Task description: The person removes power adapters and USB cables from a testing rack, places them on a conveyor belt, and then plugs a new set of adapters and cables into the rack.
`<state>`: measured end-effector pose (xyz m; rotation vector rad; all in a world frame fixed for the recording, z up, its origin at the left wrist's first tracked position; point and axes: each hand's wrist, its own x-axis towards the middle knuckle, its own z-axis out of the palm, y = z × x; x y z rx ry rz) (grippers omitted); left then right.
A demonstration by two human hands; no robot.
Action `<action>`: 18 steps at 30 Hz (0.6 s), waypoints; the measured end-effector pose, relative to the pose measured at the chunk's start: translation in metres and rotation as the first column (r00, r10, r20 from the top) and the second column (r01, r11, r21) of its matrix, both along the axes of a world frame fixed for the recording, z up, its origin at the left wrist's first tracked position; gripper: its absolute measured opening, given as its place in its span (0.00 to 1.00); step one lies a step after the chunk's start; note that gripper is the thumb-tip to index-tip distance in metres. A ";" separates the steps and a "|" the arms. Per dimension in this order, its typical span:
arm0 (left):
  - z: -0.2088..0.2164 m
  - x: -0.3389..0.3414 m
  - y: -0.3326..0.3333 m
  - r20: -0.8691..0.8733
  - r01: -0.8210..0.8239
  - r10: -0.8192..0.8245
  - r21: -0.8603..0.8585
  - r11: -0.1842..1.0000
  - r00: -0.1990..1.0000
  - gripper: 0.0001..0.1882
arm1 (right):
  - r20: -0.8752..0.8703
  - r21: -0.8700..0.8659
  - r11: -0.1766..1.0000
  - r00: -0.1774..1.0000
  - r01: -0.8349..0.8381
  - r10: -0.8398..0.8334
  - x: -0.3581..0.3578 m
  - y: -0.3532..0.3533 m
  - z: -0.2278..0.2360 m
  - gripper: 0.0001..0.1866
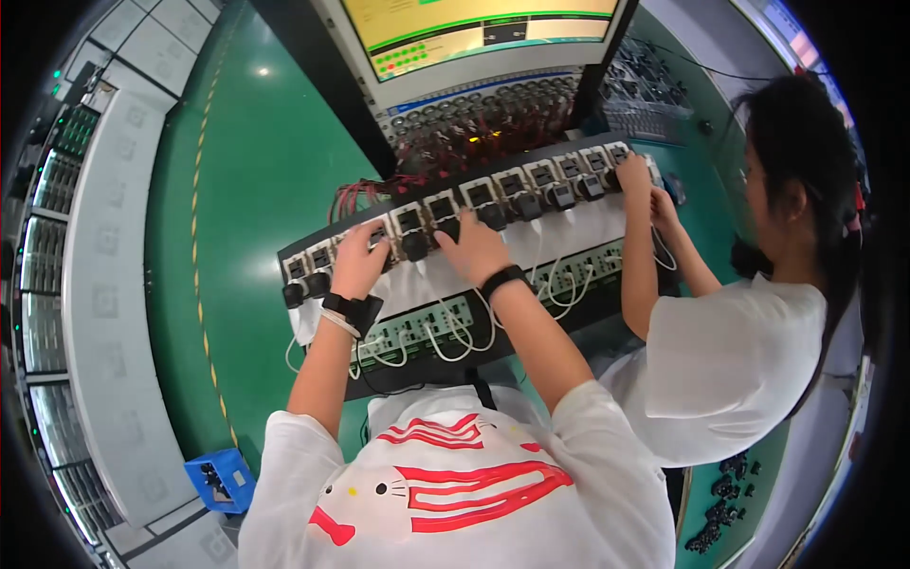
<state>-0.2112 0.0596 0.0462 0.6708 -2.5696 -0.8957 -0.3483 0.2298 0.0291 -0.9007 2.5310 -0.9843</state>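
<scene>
A monitor (pixel 479 33) with a yellow and green screen stands at twelve o'clock. A small blue crate (pixel 220 480) lies on the green floor (pixel 256 161) at seven o'clock. Black parts (pixel 720 512) lie at five o'clock.

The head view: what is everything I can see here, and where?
Long black test rack with a row of sockets: one, centre.
Small black plug-shaped adapters: about a dozen, along the rack.
White cables: several, rack's lower edge.
Monitor with yellow-green screen: one, top.
Blue plastic bin: one, lower left.
Loose black parts: a pile, lower right.
Co-worker in white shirt: one, right, hands at the rack.
Left hand: on an adapter.
Right hand: on an adapter.
</scene>
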 end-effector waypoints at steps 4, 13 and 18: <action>0.005 0.020 0.012 0.021 0.064 -0.065 0.040 0.997 0.998 0.16 | -0.048 0.201 0.978 0.996 -0.061 0.072 -0.004 -0.023 -0.041 0.25; 0.090 0.048 0.092 0.188 0.438 -0.487 0.249 0.864 0.853 0.44 | 0.312 -0.473 0.809 0.792 -0.350 0.525 0.087 0.066 0.052 0.30; 0.074 0.060 0.080 0.405 0.538 -0.551 0.158 0.828 0.730 0.25 | 0.475 -0.243 0.884 0.746 -0.398 0.467 0.111 0.083 0.019 0.14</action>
